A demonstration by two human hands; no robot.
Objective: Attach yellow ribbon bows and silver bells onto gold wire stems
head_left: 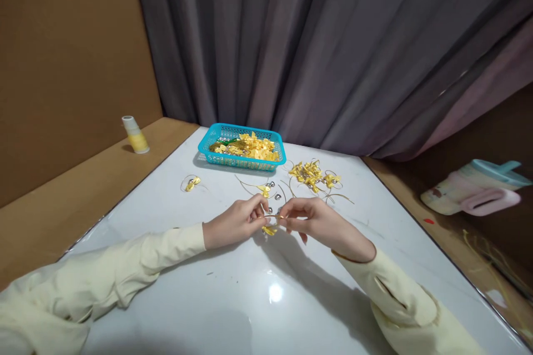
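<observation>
Over the middle of the white table, my left hand [239, 223] and my right hand [314, 221] face each other, both closed in a pinch. Between them runs a thin gold cord [272, 216], gripped at either side by thumb and fingertips. A yellow ribbon bow [270, 230] hangs just under the cord, close to my left fingertips. Right behind the hands lie small silver bells [277, 197] and another yellow bow [265, 191] with loose cord ends. My fingers partly hide some of the bells.
A blue plastic basket [241, 166] of yellow bows, gold cords and bells stands at the back. Right of it is a pile of corded bows [312, 175]; one corded bow [192, 183] lies left. A yellow-white bottle [135, 136] and a tumbler [462, 188] flank the table.
</observation>
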